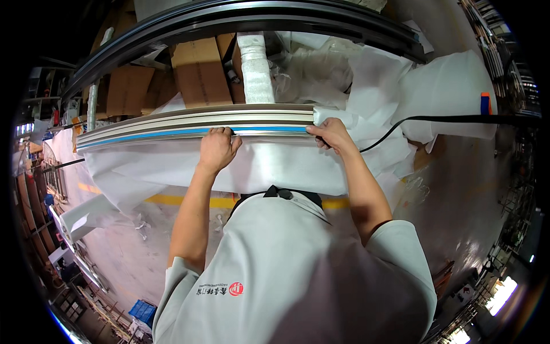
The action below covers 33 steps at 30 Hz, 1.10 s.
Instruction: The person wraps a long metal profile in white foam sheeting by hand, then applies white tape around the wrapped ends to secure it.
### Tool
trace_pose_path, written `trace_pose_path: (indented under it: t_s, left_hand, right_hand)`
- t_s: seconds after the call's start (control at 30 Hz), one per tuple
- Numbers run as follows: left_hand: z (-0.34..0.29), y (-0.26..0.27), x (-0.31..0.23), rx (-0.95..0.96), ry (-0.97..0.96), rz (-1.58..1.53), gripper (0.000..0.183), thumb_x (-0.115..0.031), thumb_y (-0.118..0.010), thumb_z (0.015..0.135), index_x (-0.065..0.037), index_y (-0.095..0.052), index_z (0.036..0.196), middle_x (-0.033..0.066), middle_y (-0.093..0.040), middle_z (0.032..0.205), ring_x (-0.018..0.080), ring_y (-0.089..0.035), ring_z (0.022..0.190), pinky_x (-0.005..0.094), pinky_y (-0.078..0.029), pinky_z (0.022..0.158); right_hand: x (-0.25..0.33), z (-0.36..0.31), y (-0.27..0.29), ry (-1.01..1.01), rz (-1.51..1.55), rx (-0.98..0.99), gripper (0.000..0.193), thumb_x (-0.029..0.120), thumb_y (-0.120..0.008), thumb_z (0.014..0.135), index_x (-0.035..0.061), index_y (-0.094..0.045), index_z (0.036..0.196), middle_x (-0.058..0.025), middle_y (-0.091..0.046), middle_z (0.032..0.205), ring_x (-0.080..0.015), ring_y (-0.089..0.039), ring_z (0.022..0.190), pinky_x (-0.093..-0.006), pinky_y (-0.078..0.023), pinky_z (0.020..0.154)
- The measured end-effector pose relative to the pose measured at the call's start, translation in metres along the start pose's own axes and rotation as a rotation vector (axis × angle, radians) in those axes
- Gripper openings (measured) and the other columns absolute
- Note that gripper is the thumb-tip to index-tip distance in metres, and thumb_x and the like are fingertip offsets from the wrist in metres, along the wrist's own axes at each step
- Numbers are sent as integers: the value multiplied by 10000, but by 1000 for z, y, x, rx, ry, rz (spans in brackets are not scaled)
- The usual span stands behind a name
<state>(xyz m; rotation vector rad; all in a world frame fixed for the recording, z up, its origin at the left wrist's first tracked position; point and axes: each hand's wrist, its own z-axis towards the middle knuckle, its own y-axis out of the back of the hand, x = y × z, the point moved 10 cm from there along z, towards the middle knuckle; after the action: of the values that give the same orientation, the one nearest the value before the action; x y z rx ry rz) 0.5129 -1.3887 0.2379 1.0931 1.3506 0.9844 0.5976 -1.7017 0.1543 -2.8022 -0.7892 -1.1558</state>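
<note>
While we lean over the long metal bars (195, 121), our two hands are well apart, both at the front edge. The bars run side by side from the left to just in front of us, pale and silvery, with a blue strip (172, 135) along the front. Our left hand (216, 150) bends its fingers over that edge near the middle of the picture, the thumb pointing forward beside them. Our right hand (333, 135) sits at the right end, its fingertips touching the end of the blue strip; we cannot tell how firmly either hand grips. A white sheet (269, 166) spreads under the bars and hangs toward our waist. Beyond the bars, a post wrapped in white (255, 69) points away from us, with brown cardboard (200, 73) to its left and crumpled clear plastic (315, 69) to its right. Farther off, a dark frame (258, 18) curves across the top. From the right edge, a black strap (447, 118) reaches in near our right wrist, passing over a white roll (447, 92). Behind us on the left, a blue crate (142, 311) stands on the floor (137, 252).
</note>
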Motion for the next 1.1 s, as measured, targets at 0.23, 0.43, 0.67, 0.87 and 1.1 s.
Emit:
trace_pose_path:
  t_s: [0.23, 0.43, 0.67, 0.87, 1.1]
  left_hand:
    - [8, -7, -12, 168, -13, -62, 368, -354, -629, 918, 10, -662, 879, 228, -680, 861, 418, -671, 840, 507, -542, 745]
    - [19, -15, -41, 179, -54, -209, 317, -333, -584, 953, -29, -671, 932, 193, -687, 914, 417, -661, 850, 510, -530, 770]
    - [25, -11, -33, 66, -35, -207, 189, -213, -594, 957, -43, -672, 986, 177, -666, 913, 401, -646, 855, 496, -527, 733]
    - [31, -14, -30, 104, -55, -236, 192, -209, -594, 953, -37, -665, 1000, 191, -667, 915, 407, -646, 853, 501, -525, 740]
    - [28, -12, -34, 117, -107, -203, 218, -187, -594, 951, -19, -662, 1072, 208, -659, 945, 417, -630, 883, 502, -517, 758]
  right_hand:
    - [-10, 12, -3, 62, 69, -32, 407, 153, -879, 808, -3, -513, 894, -108, -629, 657, -166, -629, 495, -314, -449, 375]
    - [-6, 0, 3, 157, 118, -61, 195, 86, -734, 898, -46, -597, 941, -90, -646, 682, -159, -650, 529, -309, -457, 397]
    - [-25, -1, -2, 19, 119, -54, 205, 147, -630, 961, -36, -712, 916, -29, -641, 738, -114, -560, 602, -285, -459, 489]
    - [-16, -10, 1, 8, 189, -89, 180, 124, -635, 943, -38, -713, 935, -43, -646, 775, -115, -568, 623, -282, -461, 495]
    - [-13, -10, -2, 7, 326, -77, 166, 88, -626, 905, -64, -692, 913, -80, -637, 748, -143, -560, 590, -295, -445, 477]
